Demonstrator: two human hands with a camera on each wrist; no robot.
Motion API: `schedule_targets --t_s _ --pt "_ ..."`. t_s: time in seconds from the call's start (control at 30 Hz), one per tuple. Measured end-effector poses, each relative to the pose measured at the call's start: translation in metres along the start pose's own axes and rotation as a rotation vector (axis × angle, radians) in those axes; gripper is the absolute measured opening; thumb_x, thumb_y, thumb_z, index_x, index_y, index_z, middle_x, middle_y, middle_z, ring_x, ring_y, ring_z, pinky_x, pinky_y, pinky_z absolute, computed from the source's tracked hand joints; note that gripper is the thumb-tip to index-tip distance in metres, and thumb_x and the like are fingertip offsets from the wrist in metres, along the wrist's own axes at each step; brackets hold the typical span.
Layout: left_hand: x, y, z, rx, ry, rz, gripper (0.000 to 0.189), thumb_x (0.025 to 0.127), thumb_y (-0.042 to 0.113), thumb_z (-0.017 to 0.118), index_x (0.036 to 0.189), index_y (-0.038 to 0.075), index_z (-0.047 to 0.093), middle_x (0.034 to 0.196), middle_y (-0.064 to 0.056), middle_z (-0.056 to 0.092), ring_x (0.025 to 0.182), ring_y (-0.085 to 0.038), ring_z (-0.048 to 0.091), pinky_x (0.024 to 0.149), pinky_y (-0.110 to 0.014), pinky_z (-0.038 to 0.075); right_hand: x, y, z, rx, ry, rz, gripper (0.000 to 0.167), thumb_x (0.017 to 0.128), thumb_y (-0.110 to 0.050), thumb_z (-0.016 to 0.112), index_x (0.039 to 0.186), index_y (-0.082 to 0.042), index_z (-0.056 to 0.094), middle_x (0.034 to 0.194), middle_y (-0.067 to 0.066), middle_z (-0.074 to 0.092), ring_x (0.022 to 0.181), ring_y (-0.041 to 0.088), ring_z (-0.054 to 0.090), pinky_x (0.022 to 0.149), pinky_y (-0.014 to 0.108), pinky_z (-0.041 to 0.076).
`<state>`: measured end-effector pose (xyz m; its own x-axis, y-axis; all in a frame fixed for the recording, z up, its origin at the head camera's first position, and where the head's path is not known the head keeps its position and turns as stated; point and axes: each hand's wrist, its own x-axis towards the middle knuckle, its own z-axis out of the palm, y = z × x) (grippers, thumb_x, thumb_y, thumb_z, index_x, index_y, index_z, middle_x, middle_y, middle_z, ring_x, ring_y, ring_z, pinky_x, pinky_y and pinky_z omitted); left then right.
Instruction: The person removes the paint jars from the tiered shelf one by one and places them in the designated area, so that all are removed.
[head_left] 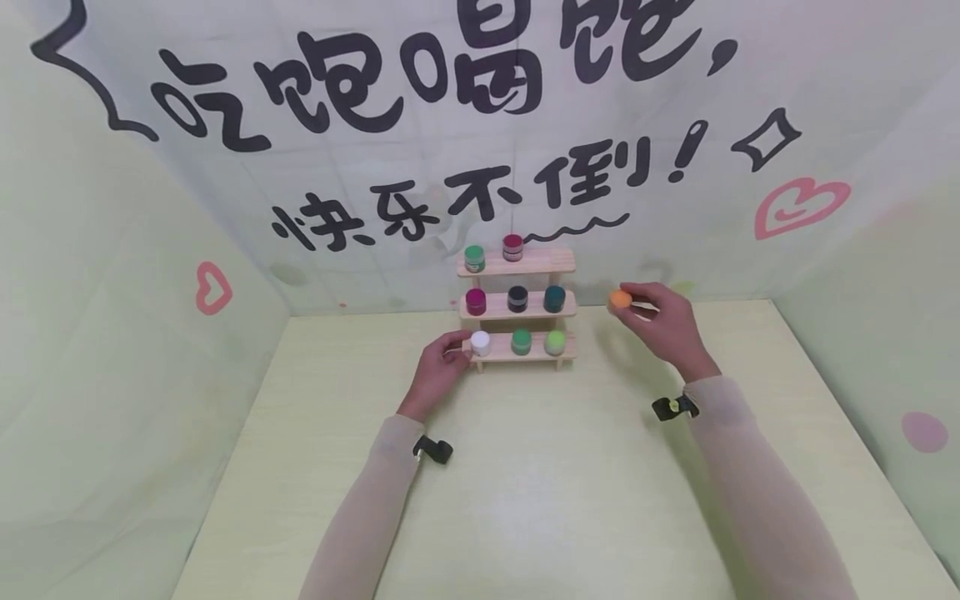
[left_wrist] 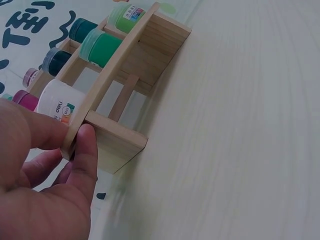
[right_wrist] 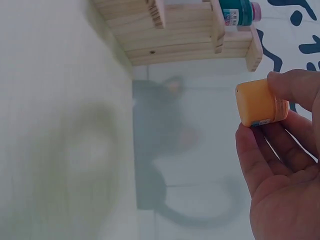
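A three-tier wooden rack (head_left: 501,357) stands at the back of the table, bearing several small paint jars. My left hand (head_left: 438,371) pinches the left end of its lowest shelf (left_wrist: 106,80) between thumb and fingers, beside the white paint jar (head_left: 481,342). To the right of the rack, my right hand (head_left: 667,323) holds an orange paint jar (right_wrist: 260,103) in the air between thumb and fingertips. On the top tier sit a green jar (head_left: 474,258) and a dark red jar (head_left: 513,247), with bare shelf at the right. The middle and bottom tiers each carry three jars.
A white cloth backdrop (head_left: 420,167) with large black lettering hangs right behind the rack, and cloth walls rise at both sides. The pale wooden table (head_left: 525,483) extends in front. A dark strap with a small device (head_left: 675,407) is on each wrist.
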<state>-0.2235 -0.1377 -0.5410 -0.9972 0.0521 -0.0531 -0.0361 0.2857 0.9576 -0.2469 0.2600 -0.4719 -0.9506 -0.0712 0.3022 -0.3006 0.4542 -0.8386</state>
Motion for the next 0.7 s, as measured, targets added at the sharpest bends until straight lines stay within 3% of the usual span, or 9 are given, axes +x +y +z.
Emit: schedule_targets --t_s 0.43,0.7 --pt "-0.003 -0.002 0.002 -0.035 -0.009 0.008 0.04 0.1 0.014 0.068 0.14 0.013 0.066 0.134 -0.014 0.069 0.112 -0.024 0.071 0.097 -0.035 0.063 -0.026 0.037 -0.012 -0.055 -0.039 0.057 0.045 0.099 -0.018 0.076 0.139 0.002 0.066 0.138 0.025 0.066 0.108 -0.019 0.055 0.091 0.002 0.053" --pt "-0.001 -0.003 0.002 -0.048 -0.008 -0.001 0.041 0.1 0.015 0.068 0.141 0.016 0.065 0.135 -0.012 0.068 0.116 -0.026 0.07 0.1 -0.038 0.063 -0.031 0.058 -0.017 -0.067 -0.04 0.099 0.048 0.101 -0.023 0.074 0.142 0.0 0.064 0.143 0.025 0.064 0.111 -0.021 0.052 0.092 0.001 0.051"
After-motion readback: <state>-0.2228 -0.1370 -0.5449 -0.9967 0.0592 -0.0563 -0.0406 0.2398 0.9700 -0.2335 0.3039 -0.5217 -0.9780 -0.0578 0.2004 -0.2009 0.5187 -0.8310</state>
